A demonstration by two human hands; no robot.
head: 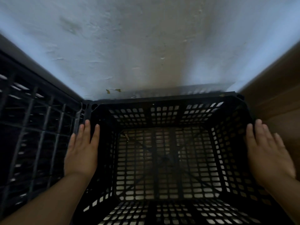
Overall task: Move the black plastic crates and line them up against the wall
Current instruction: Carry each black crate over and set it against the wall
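- Whitewashed wall fills the background, rough and flaking.
- Black crate sits open side up, far rim against the wall; its long axis cannot be told.
- Left hand lies flat, fingers spread, on its left rim.
- Right hand lies flat and open on its right rim.
- Another crate stands just beside it on the left; a brown box on the right.

Rough whitewashed wall ahead, brown cardboard surface at right, dim bluish light
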